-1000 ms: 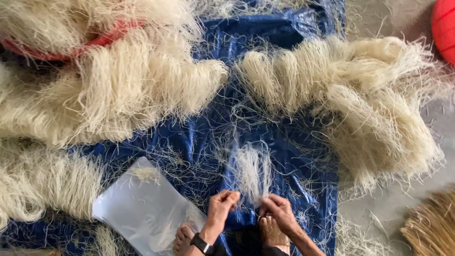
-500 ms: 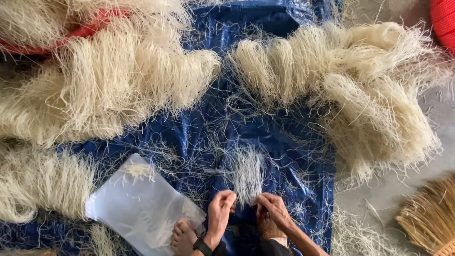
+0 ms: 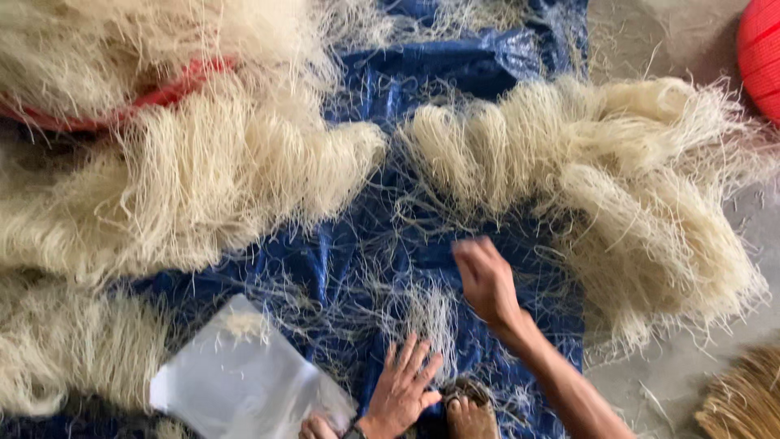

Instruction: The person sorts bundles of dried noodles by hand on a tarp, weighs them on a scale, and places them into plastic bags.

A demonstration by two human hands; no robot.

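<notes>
Hands over pale noodle strands on a blue tarp

Left hand (image 3: 404, 389) lies flat, grip open, on a small noodle tuft (image 3: 422, 313); right hand (image 3: 486, 280) is raised, blurred; its grip I cannot tell.

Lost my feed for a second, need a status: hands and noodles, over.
Left hand flat on small noodle bundle, open. Right hand raised, reaching toward right noodle heap, grip unclear. Loose strands litter blue tarp.
</notes>
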